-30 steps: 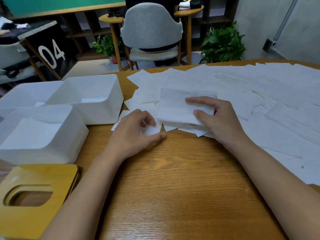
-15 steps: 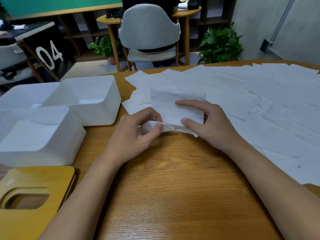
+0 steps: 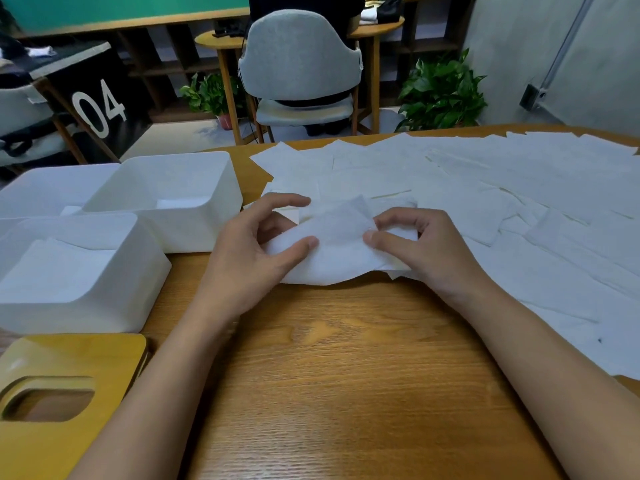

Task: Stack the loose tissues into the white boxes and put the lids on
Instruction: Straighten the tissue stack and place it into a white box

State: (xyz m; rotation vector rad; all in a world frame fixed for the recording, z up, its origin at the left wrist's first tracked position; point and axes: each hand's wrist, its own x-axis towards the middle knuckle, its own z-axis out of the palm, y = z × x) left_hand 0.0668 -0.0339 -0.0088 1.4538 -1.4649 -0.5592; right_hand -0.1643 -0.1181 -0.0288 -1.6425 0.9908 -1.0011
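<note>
A single white tissue (image 3: 332, 244) is held low over the near edge of a spread of loose tissues (image 3: 502, 188), and its lower edge sags toward the bench (image 3: 329, 393). The left hand (image 3: 249, 258) pinches the tissue's left end. Its thumb lies on top, the other fingers (image 3: 294, 201) sit partly behind the sheet, and the index finger stretches out above it. The right hand (image 3: 426, 254) pinches the right end between the thumb and a curled index finger.

The loose tissues lie flat and overlapping across the far and right parts of the bench. On the left stand three open boxes. The near white box (image 3: 104, 306) holds a flat stack of tissues (image 3: 52, 268). The far white box (image 3: 207, 223), just beside the left hand, has one sheet at its bottom. A third white box (image 3: 41, 185) shows behind them at the left edge.

A yellow wooden lid (image 3: 86, 358) with an oval slot lies just in front of the near white box. Beyond the bench are a grey chair (image 3: 301, 57), two potted plants (image 3: 443, 91) and a black panel (image 3: 100, 105) marked 04.
</note>
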